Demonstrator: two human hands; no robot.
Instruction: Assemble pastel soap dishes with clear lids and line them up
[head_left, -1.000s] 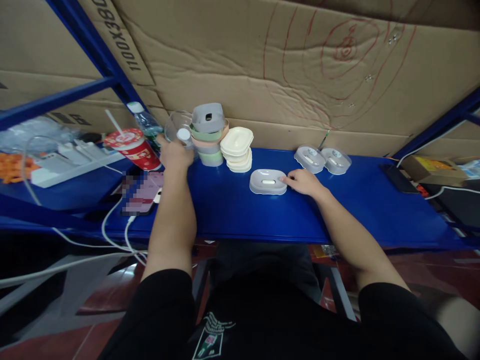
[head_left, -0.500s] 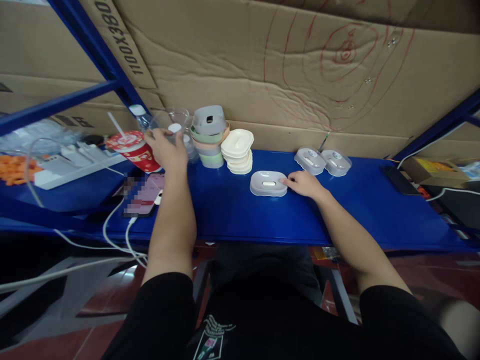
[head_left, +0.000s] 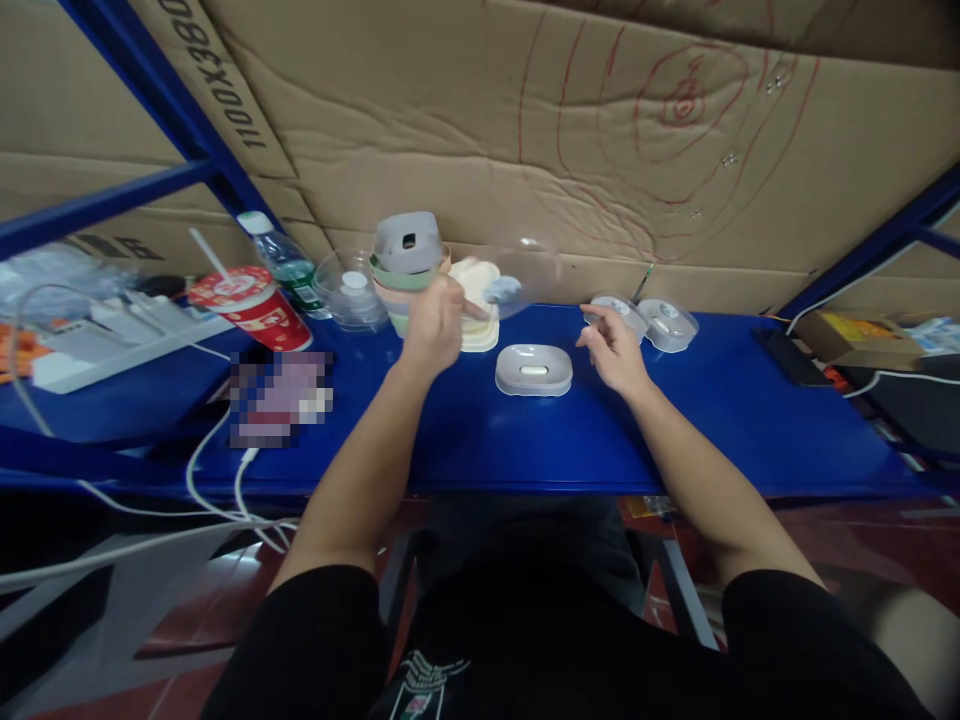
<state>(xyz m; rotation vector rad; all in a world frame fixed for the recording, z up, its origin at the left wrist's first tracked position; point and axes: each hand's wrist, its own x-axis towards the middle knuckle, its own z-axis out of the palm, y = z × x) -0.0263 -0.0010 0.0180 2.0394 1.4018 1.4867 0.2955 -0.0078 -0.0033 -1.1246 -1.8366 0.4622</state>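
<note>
My left hand (head_left: 436, 328) is closed on the edge of a clear plastic cover (head_left: 536, 262), held up over the table with a whitish label or patch on it. Below it a grey oval dish (head_left: 517, 384) lies on the blue table, a white slot or strip at its middle. My right hand (head_left: 613, 348) hovers just right of the dish, apart from it, fingers spread and holding nothing. Behind my left hand stand a stack of cream oval pieces (head_left: 480, 338), partly hidden, and a pile of coloured oval rings topped by a grey piece (head_left: 409, 240).
More clear covers (head_left: 352, 300) lie left of the pile. Two grey dishes under clear covers (head_left: 670, 325) sit at the back right. A red cup (head_left: 259, 312), a water bottle (head_left: 289, 265), a blurred-out phone (head_left: 281, 400) with cables and a power strip (head_left: 131, 340) occupy the left.
My left hand has moved right from the clear covers, bringing one cover with it. My right hand has let go of the grey dish and lifted slightly away.
</note>
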